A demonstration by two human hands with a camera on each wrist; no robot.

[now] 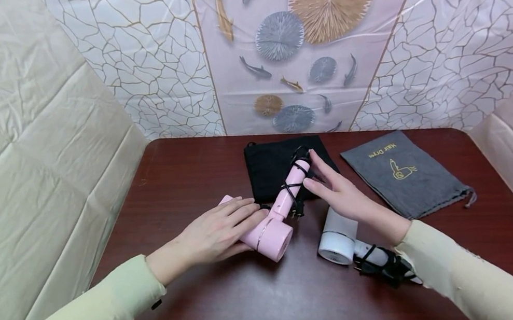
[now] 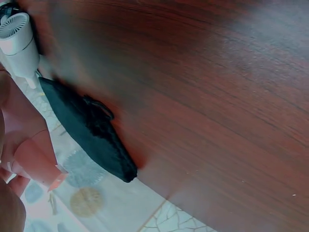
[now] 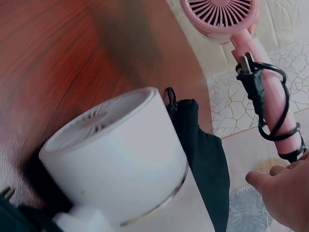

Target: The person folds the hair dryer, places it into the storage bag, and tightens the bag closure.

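Note:
My left hand (image 1: 219, 229) grips the barrel of a pink hair dryer (image 1: 276, 236), fingers over the top and thumb underneath. The dryer is off the table, its handle slanting up and away to the right with a black cord wound round it. The fingers of my right hand (image 1: 341, 190), fairly straight, touch the end of that handle near the cord; the thumb stands apart from it in the right wrist view. A black cloth pouch (image 1: 264, 172) lies flat behind the pink dryer. Below my right forearm lies a white hair dryer (image 3: 120, 164), its cord bundled round the handle.
A grey drawstring pouch (image 1: 409, 180) printed "Hair Dryer" lies at the back right of the dark red wooden table (image 1: 182, 168). A patterned curtain (image 1: 171, 59) hangs behind the table, and pale padded cloth (image 1: 23, 127) lines the left side.

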